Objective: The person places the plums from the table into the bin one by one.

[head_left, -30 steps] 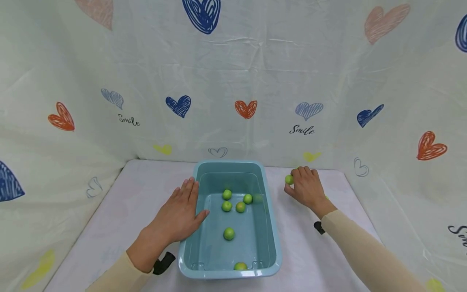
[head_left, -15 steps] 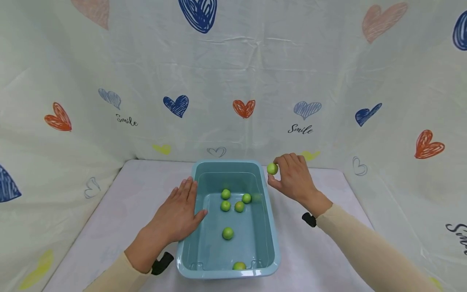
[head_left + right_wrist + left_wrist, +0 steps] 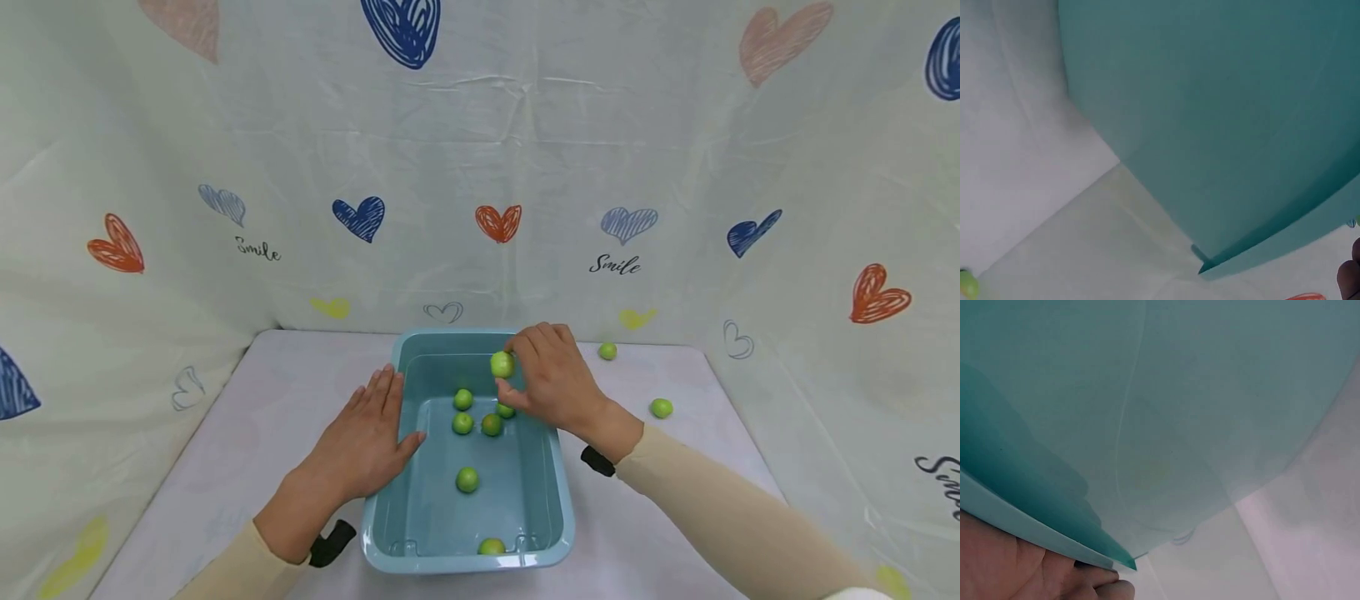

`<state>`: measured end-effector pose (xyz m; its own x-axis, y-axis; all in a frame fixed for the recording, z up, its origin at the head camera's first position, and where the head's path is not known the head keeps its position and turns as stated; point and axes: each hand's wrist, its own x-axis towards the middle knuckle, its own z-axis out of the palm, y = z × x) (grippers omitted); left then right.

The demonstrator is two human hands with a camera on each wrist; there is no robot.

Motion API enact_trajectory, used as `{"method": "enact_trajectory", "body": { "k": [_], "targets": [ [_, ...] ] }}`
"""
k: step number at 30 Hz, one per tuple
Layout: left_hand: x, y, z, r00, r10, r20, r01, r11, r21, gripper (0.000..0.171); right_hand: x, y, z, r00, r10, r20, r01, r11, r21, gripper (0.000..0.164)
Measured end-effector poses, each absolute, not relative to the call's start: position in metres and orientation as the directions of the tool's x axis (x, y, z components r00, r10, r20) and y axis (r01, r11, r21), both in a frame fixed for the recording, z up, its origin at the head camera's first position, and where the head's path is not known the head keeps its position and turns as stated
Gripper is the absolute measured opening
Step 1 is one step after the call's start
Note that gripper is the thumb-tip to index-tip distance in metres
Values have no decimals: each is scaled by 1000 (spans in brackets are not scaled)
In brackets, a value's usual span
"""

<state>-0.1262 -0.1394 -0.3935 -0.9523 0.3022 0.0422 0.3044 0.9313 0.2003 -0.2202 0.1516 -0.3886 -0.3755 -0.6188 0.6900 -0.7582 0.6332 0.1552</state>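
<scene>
A light blue plastic basin (image 3: 375,557) stands on the table with several small round green fruits in it, one of them a loose fruit (image 3: 467,480) near the middle. With its fingers straight, my left hand (image 3: 360,442) rests on the basin's left rim; the left wrist view shows part of that hand below the rim (image 3: 1035,531). Between thumb and fingers, my right hand (image 3: 558,375) pinches a green fruit (image 3: 502,365) above the basin's far right part. That hand partly covers another green fruit (image 3: 506,411) inside. Only fingertips (image 3: 1350,275) show in the right wrist view.
Two more green fruits lie on the white table (image 3: 315,367) to the right: a far fruit (image 3: 607,351) near the back edge and a nearer fruit (image 3: 662,408) by the right sleeve. A heart-printed curtain (image 3: 420,150) hangs behind and at both sides.
My right hand has carried the pinched fruit leftward from the table's right side, up and over the basin's rim. Two fruits on the table have come into view. The left hand stays put.
</scene>
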Motion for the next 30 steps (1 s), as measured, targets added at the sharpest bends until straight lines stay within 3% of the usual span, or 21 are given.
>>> {"method": "enact_trajectory", "body": {
  "k": [6, 18, 30],
  "targets": [
    [-126, -140, -393, -952, 303, 38, 304, 930, 204, 87, -212, 135, -393, -338, -665, 665, -790, 585, 183, 32],
    [-126, -140, -393, -952, 304, 40, 306, 929, 209, 87, -203, 118, -405, -328, -725, 605, -811, 545, 213, 30],
    [-125, -140, -393, -948, 312, 58, 317, 924, 216, 87, -195, 104, -414, -404, -771, 492, -806, 554, 208, 30]
  ]
}}
